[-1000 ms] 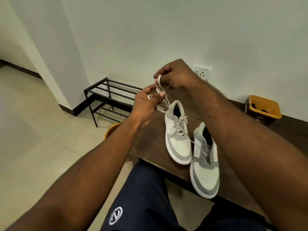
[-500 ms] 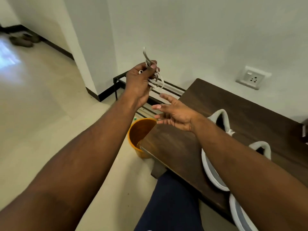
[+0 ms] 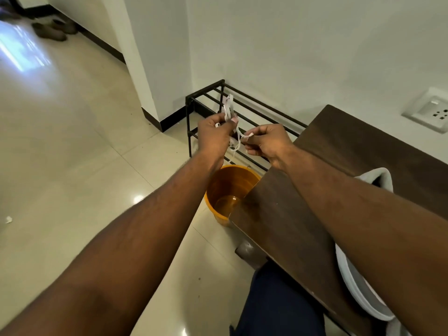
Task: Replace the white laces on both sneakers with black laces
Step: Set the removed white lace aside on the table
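Holding: white lace [image 3: 230,115], bunched, gripped in left hand [image 3: 214,134]; one strand pinched by right hand [image 3: 265,143]. Position: above orange bucket [image 3: 230,190] and black rack [image 3: 242,105], beside bench [image 3: 339,146]. White sneaker [image 3: 356,289] on bench, partly hidden by right forearm.

White lace [image 3: 230,110] bunched between left hand [image 3: 214,134] and right hand [image 3: 268,141], above orange bucket [image 3: 218,187].

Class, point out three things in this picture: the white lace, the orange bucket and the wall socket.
white lace [image 3: 228,108]: head view, bunched loops above the left thumb.
orange bucket [image 3: 219,184]: head view, inner wall.
wall socket [image 3: 431,112]: head view, middle of the white plate.
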Demonstrator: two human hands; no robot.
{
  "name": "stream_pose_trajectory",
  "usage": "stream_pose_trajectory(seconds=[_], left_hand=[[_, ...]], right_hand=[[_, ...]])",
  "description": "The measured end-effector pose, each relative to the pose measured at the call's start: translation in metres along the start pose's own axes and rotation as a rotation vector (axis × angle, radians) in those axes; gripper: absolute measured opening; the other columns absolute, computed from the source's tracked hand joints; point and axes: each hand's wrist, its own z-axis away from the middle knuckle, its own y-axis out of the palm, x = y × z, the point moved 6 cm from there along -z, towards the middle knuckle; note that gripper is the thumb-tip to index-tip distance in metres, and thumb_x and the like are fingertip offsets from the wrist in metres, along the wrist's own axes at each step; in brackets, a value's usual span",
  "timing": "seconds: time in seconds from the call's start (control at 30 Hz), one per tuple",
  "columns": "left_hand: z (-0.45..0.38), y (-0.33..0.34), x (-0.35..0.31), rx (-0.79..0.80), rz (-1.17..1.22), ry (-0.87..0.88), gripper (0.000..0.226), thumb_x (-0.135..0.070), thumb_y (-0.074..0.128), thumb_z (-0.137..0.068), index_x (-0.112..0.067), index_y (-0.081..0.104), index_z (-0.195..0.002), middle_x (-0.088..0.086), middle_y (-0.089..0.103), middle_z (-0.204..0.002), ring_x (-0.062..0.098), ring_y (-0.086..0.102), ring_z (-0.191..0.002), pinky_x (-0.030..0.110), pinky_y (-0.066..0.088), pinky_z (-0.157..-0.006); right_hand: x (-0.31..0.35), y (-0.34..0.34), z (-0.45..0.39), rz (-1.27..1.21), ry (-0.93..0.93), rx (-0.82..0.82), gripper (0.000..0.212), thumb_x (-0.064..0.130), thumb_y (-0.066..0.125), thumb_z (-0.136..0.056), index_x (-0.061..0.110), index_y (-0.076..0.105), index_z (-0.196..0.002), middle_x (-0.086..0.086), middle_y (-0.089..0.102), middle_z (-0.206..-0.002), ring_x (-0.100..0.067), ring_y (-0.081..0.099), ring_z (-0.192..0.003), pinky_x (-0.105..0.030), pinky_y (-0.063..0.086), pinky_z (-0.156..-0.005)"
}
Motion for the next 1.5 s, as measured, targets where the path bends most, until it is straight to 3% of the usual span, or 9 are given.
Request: stream_pose_trajectory(seconds=[0.23, 0.33, 0.4, 0.67, 0.73, 0.87, 1.13, 1.37, 1.5], left_hand=[[-0.023, 0.015, 0.068, 0.208, -0.353, -0.279, 0.011, -0.014, 0.056, -0.098, -0.015, 0.065, -0.103, -0.001, 0.056, -0.085, 0.018, 0.055, -0.088, 0.031, 0.044, -0.076], [-0.028, 0.016, 0.084, 0.278, -0.539, -0.315, 0.025, -0.015, 0.047, -0.102, -0.007, 0.058, -0.122, 0.01, 0.06, -0.12, 0.027, 0.052, -0.119, 0.035, 0.042, -0.095], [-0.03, 0.015, 0.086, 0.261, -0.566, -0.29, 0.039, -0.015, 0.044, -0.103, -0.003, 0.048, -0.14, 0.014, 0.048, -0.144, 0.029, 0.043, -0.135, 0.038, 0.035, -0.11], [0.003, 0.069, 0.081, 0.303, -0.554, -0.15, 0.038, -0.009, 0.05, -0.1, -0.006, 0.053, -0.138, 0.009, 0.053, -0.143, 0.022, 0.046, -0.135, 0.03, 0.034, -0.113], [0.017, 0.099, 0.079, 0.327, -0.546, -0.121, 0.036, -0.01, 0.055, -0.098, -0.005, 0.059, -0.133, 0.007, 0.061, -0.133, 0.019, 0.053, -0.127, 0.023, 0.036, -0.108], [0.051, 0.177, 0.078, 0.411, -0.547, -0.014, 0.034, -0.022, 0.061, -0.09, -0.012, 0.067, -0.123, 0.005, 0.07, -0.118, 0.018, 0.064, -0.112, 0.038, 0.048, -0.104], [0.194, 0.353, 0.042, 0.757, -0.736, 0.321, 0.043, -0.012, 0.057, -0.096, -0.008, 0.054, -0.138, 0.006, 0.056, -0.14, 0.017, 0.05, -0.131, 0.012, 0.029, -0.103], [0.289, 0.445, 0.078, 1.083, -1.066, 0.43, 0.058, -0.023, 0.062, -0.093, -0.009, 0.043, -0.145, 0.012, 0.045, -0.147, 0.026, 0.041, -0.136, 0.032, 0.033, -0.112], [0.318, 0.483, 0.121, 1.201, -1.431, 0.425, 0.09, -0.037, 0.072, -0.085, -0.019, 0.02, -0.156, 0.012, 0.02, -0.161, 0.035, 0.016, -0.148, 0.048, 0.026, -0.118]], right_hand=[[-0.049, 0.005, -0.023, 0.268, 0.101, -0.027, 0.06, -0.015, 0.051, -0.087, 0.016, 0.05, -0.138, -0.004, 0.059, -0.096, -0.022, 0.062, -0.091, -0.039, 0.057, -0.085], [-0.059, 0.0, -0.024, 0.307, 0.098, -0.043, 0.049, -0.01, 0.048, -0.092, 0.016, 0.055, -0.134, -0.006, 0.057, -0.107, -0.015, 0.06, -0.087, -0.026, 0.054, -0.065], [-0.061, -0.004, -0.021, 0.347, 0.082, -0.03, 0.04, -0.009, 0.05, -0.092, 0.011, 0.061, -0.125, -0.007, 0.06, -0.108, -0.013, 0.061, -0.091, -0.025, 0.054, -0.072], [-0.048, -0.062, -0.002, 0.456, -0.031, -0.104, 0.027, -0.001, 0.069, -0.084, 0.006, 0.07, -0.11, -0.009, 0.07, -0.105, -0.013, 0.064, -0.092, -0.024, 0.052, -0.084], [-0.038, -0.09, 0.009, 0.503, -0.067, -0.153, 0.024, 0.003, 0.074, -0.08, 0.008, 0.073, -0.103, -0.009, 0.072, -0.101, -0.016, 0.066, -0.093, -0.031, 0.053, -0.091], [-0.018, -0.168, 0.045, 0.527, -0.136, -0.261, 0.027, 0.007, 0.075, -0.08, 0.008, 0.073, -0.107, -0.007, 0.072, -0.105, -0.017, 0.066, -0.1, -0.027, 0.051, -0.092], [-0.057, -0.372, 0.142, 0.649, -0.093, -0.551, 0.028, 0.008, 0.072, -0.084, 0.009, 0.071, -0.112, -0.007, 0.07, -0.114, -0.016, 0.063, -0.107, -0.016, 0.041, -0.088], [-0.135, -0.483, 0.207, 0.767, 0.098, -0.611, 0.031, 0.01, 0.069, -0.086, 0.008, 0.068, -0.117, -0.011, 0.067, -0.12, -0.024, 0.061, -0.113, -0.029, 0.044, -0.1], [-0.168, -0.515, 0.233, 0.799, 0.149, -0.611, 0.034, 0.013, 0.067, -0.088, 0.01, 0.065, -0.122, -0.01, 0.064, -0.125, -0.025, 0.057, -0.118, -0.034, 0.043, -0.103]])
